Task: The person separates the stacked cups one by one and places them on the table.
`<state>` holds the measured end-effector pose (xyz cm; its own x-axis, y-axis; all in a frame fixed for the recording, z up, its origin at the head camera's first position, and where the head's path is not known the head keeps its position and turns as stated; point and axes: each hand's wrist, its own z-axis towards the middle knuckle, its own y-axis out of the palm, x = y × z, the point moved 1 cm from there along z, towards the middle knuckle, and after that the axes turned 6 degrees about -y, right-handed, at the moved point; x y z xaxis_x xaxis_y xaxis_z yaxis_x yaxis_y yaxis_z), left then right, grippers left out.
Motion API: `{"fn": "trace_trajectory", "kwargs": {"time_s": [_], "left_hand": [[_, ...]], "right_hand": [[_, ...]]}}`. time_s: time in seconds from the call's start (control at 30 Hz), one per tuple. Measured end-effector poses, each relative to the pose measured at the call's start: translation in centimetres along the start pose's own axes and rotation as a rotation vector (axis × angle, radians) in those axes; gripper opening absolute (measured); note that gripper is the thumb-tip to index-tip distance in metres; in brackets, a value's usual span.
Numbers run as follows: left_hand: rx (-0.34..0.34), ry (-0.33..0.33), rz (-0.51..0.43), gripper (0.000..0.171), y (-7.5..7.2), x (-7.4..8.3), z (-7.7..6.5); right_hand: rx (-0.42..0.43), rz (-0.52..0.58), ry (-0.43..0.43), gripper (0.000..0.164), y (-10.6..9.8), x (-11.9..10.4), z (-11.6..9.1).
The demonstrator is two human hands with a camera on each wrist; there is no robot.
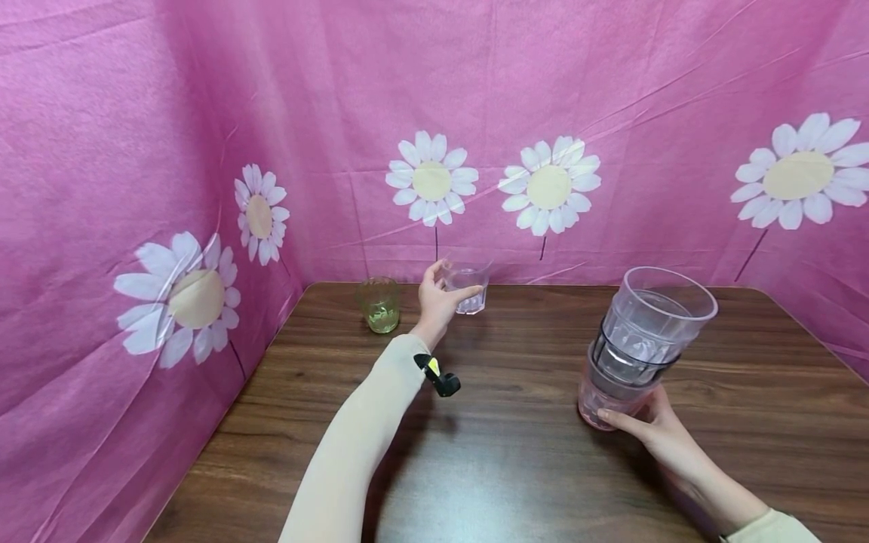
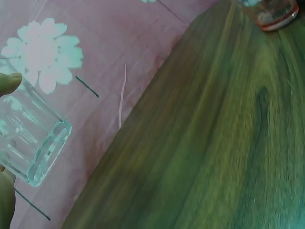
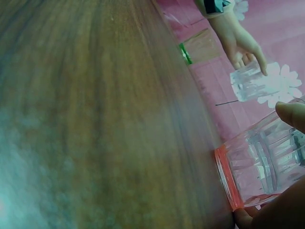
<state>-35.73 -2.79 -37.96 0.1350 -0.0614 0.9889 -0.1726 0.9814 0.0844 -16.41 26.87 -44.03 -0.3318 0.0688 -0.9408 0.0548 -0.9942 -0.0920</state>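
Note:
Near the back of the table, my left hand (image 1: 437, 303) holds a clear tumbler (image 1: 473, 302) between thumb and fingers. The left wrist view shows this tumbler (image 2: 38, 143) tilted, with its thick faceted base. On the right side, my right hand (image 1: 661, 437) grips a stack of nested cups low down, around the pinkish bottom cup (image 1: 596, 400). A dark-rimmed grey cup (image 1: 627, 366) sits in the middle and a wide clear cup (image 1: 655, 320) on top. The stack leans slightly; whether its base touches the table I cannot tell. To the left of my left hand stands a green glass (image 1: 380, 305).
The brown wood-grain table (image 1: 516, 422) reaches back to a pink cloth (image 1: 339, 151) printed with white daisies, which also hangs along the left side. A black wrist device (image 1: 440, 377) sits on my left sleeve.

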Motion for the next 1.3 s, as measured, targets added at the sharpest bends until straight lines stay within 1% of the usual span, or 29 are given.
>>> {"fn": "trace_trajectory", "kwargs": {"time_s": [0.17,0.37,0.47,0.77,1.03,1.13,1.3], "left_hand": [[0.014,-0.011,0.034,0.082,-0.9,-1.0,0.2],[0.021,-0.002,0.003,0.083,-1.9,-2.2,0.4],[0.044,0.0,-0.004,0.081,-2.3,-2.7,0.4],[0.116,-0.014,0.024,0.08,-3.6,-4.2,0.6],[0.144,0.011,0.024,0.081,-4.1,-5.3,0.7],[0.139,0.028,0.015,0.082,-4.1,-5.5,0.9],[0.122,0.038,0.003,0.083,-4.1,-5.6,1.0]], "right_hand": [[0.003,-0.021,0.017,0.066,0.0,-0.1,0.0],[0.01,-0.028,0.026,0.066,0.0,-0.1,0.0],[0.01,-0.022,0.027,0.066,-0.1,-0.1,0.0],[0.008,-0.014,0.014,0.066,0.0,0.0,-0.1],[0.011,-0.027,0.017,0.066,0.1,-0.1,-0.1],[0.015,-0.027,0.018,0.066,0.1,-0.1,-0.1],[0.015,-0.008,0.012,0.066,0.1,-0.1,0.0]]}}
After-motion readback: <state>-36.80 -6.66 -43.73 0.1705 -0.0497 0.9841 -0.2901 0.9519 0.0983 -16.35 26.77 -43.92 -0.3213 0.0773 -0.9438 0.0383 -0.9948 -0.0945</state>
